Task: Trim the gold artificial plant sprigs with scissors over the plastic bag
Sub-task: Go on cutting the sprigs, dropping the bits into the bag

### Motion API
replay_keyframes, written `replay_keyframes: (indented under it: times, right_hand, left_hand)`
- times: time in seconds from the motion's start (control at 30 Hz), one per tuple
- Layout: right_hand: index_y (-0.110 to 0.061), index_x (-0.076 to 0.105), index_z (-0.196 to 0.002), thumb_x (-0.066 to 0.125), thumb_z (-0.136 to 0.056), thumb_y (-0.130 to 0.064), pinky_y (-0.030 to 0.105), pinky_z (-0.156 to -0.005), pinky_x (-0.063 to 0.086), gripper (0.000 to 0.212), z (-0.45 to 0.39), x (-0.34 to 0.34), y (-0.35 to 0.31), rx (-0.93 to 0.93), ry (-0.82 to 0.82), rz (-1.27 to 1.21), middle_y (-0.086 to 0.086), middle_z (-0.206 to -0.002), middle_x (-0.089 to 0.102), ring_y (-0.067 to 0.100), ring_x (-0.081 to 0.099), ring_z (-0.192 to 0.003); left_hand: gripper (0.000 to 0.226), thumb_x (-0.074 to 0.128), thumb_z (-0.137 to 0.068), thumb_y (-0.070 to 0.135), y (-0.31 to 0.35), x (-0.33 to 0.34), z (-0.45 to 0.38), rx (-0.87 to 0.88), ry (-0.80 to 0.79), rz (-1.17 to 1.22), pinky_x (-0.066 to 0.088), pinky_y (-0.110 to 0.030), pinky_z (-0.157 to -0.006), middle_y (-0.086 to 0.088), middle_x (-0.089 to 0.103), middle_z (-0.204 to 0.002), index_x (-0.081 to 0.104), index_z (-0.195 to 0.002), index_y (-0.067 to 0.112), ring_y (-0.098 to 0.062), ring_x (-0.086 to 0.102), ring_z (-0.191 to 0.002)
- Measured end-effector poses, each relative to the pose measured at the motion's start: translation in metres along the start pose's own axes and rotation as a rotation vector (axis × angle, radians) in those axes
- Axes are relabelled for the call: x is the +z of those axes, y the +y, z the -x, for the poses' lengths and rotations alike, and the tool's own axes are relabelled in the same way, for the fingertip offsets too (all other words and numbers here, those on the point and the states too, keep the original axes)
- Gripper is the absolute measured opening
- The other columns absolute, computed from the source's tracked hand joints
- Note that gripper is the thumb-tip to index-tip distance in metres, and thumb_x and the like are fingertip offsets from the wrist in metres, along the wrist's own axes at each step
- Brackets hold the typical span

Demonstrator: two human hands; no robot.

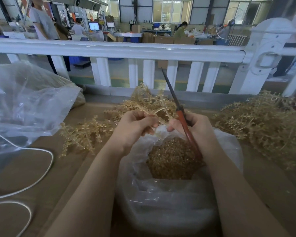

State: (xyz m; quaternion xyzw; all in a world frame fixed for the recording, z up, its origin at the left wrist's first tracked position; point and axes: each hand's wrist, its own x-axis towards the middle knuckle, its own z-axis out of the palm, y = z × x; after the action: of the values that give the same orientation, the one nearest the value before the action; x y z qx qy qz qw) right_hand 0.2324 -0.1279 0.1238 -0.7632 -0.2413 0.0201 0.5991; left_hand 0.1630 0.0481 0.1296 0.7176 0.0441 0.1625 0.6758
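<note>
Midway: bag (178, 194) holds trimmings; left hand (135, 127) pinches sprig (154, 106); right hand (195, 124) grips closed scissors (181, 113); untrimmed pile (256, 120) at 3 o'clock.

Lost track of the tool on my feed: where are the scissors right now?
In the head view, the scissors are right of centre, gripped in the right hand above the plastic bag, blades closed and pointing up toward the white railing.
</note>
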Motion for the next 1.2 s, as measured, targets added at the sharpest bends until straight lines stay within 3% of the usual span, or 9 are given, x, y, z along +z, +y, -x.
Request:
replay_keyframes:
  times: [0.17, 0.3, 0.37, 0.47, 0.6, 0.77, 0.83, 1.03, 1.2]
  right_hand:
    - [-0.012, 0.076, -0.091, 0.076, -0.088, -0.019, 0.018, -0.071, 0.056, 0.007, 0.002, 0.006, -0.005, 0.048, -0.073, -0.039, -0.004, -0.078, 0.077, 0.009, 0.074, -0.075]
    - [-0.008, 0.074, -0.089, 0.074, -0.090, -0.016, 0.029, -0.075, 0.058, 0.008, 0.002, 0.004, -0.006, 0.075, -0.001, -0.151, 0.004, -0.078, 0.077, 0.015, 0.074, -0.073]
    - [-0.008, 0.073, -0.085, 0.072, -0.091, -0.013, 0.021, -0.063, 0.054, 0.008, 0.003, 0.002, -0.006, 0.050, 0.028, -0.245, 0.005, -0.075, 0.075, 0.007, 0.068, -0.059]
    - [-0.006, 0.071, -0.083, 0.070, -0.092, -0.009, 0.010, -0.044, 0.042, 0.009, 0.003, 0.001, -0.006, 0.023, 0.067, -0.352, 0.002, -0.067, 0.071, 0.000, 0.057, -0.044]
    - [-0.006, 0.069, -0.084, 0.069, -0.093, -0.010, 0.008, -0.044, 0.040, 0.010, 0.002, 0.002, -0.004, -0.003, 0.077, -0.332, -0.005, -0.056, 0.066, -0.001, 0.055, -0.041]
    - [-0.008, 0.070, -0.087, 0.068, -0.092, -0.007, 0.007, -0.045, 0.041, 0.005, 0.000, 0.003, -0.002, -0.016, 0.095, -0.383, 0.004, -0.070, 0.072, -0.001, 0.056, -0.043]
    - [-0.010, 0.071, -0.086, 0.070, -0.092, -0.008, 0.011, -0.050, 0.045, 0.006, -0.001, 0.004, 0.000, -0.014, 0.097, -0.374, 0.005, -0.071, 0.073, 0.000, 0.059, -0.047]
    - [-0.016, 0.073, -0.085, 0.074, -0.090, -0.014, 0.045, -0.082, 0.055, 0.005, -0.003, 0.007, 0.003, -0.005, 0.120, -0.335, 0.008, -0.080, 0.075, 0.020, 0.071, -0.074]
    - [-0.014, 0.075, -0.086, 0.080, -0.084, -0.025, 0.035, -0.079, 0.057, 0.012, -0.003, 0.006, 0.003, -0.029, 0.140, -0.226, 0.002, -0.082, 0.076, 0.018, 0.073, -0.081]
  left_hand:
    - [0.003, 0.071, -0.088, 0.006, -0.001, 0.010, 0.000, -0.002, -0.069, 0.000, 0.044, -0.019, -0.055, 0.004, 0.068, -0.065, 0.069, -0.087, 0.008, -0.008, 0.060, -0.053]
    - [0.048, 0.082, -0.065, 0.019, 0.001, 0.008, 0.001, -0.097, -0.061, 0.263, 0.052, -0.020, -0.057, 0.003, 0.072, -0.072, 0.055, -0.102, 0.009, -0.013, 0.070, -0.065]
    - [0.062, 0.083, -0.059, 0.018, 0.000, 0.005, 0.001, -0.184, -0.093, 0.318, 0.056, -0.022, -0.060, -0.002, 0.075, -0.079, 0.053, -0.112, 0.005, -0.016, 0.073, -0.072]
    - [0.056, 0.083, -0.058, 0.013, -0.003, 0.006, 0.003, -0.308, -0.201, 0.286, 0.060, -0.023, -0.064, -0.016, 0.075, -0.099, 0.059, -0.107, 0.000, -0.017, 0.072, -0.074]
    - [0.037, 0.086, -0.059, 0.024, -0.006, 0.008, 0.002, -0.280, -0.239, 0.252, 0.054, -0.018, -0.062, -0.017, 0.074, -0.105, 0.075, -0.091, 0.010, -0.013, 0.069, -0.074]
    - [0.017, 0.083, -0.064, 0.025, -0.007, 0.007, 0.001, -0.221, -0.186, 0.244, 0.052, -0.017, -0.059, -0.010, 0.077, -0.096, 0.079, -0.079, 0.020, -0.010, 0.071, -0.074]
    - [0.018, 0.082, -0.064, 0.023, -0.006, 0.010, 0.002, -0.220, -0.190, 0.229, 0.051, -0.015, -0.058, -0.008, 0.077, -0.095, 0.079, -0.082, 0.019, -0.010, 0.072, -0.075]
    - [0.028, 0.078, -0.066, 0.010, -0.003, 0.021, 0.005, -0.237, -0.185, 0.268, 0.048, -0.016, -0.053, -0.012, 0.075, -0.081, 0.069, -0.089, -0.001, -0.012, 0.069, -0.064]
    - [0.014, 0.077, -0.073, 0.010, -0.004, 0.019, 0.003, -0.157, -0.093, 0.297, 0.054, -0.019, -0.059, -0.012, 0.075, -0.084, 0.068, -0.083, 0.006, -0.014, 0.070, -0.069]
